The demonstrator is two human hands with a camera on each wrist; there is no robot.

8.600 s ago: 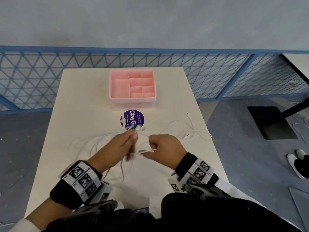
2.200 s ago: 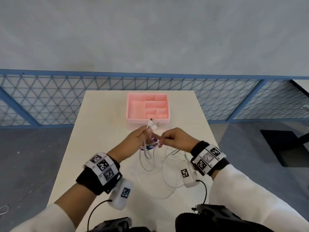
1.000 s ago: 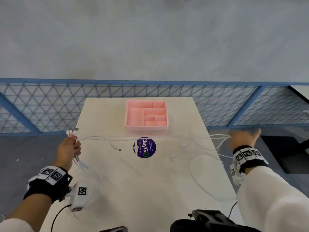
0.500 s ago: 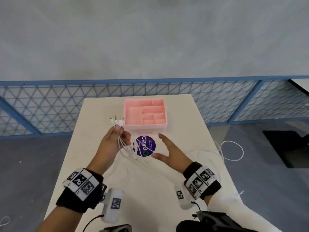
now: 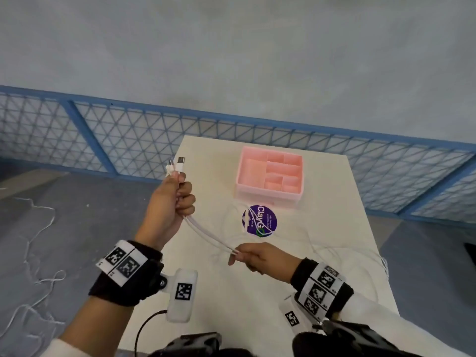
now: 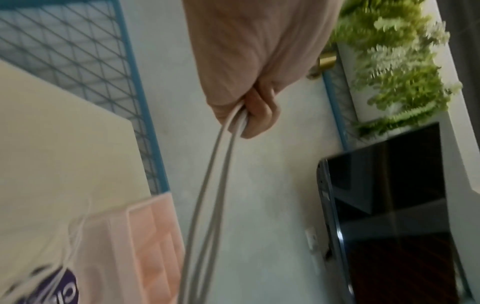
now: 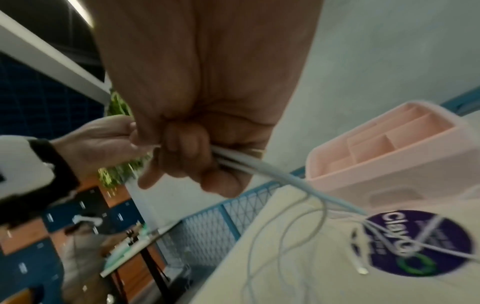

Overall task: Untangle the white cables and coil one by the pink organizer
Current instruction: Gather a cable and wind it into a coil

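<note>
Two hands gripping white cables (image 5: 206,231), left hand (image 5: 168,206) fisted below plugs, right hand (image 5: 253,256) fingers pinching lower

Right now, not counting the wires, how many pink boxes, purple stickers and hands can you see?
pink organizer: 1
purple sticker: 1
hands: 2, the left hand and the right hand, each gripping the white cables
Total: 4

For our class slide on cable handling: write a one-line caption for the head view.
Left hand grips the white cables near their plugs while right hand pinches them lower down, pink organizer behind.
</note>
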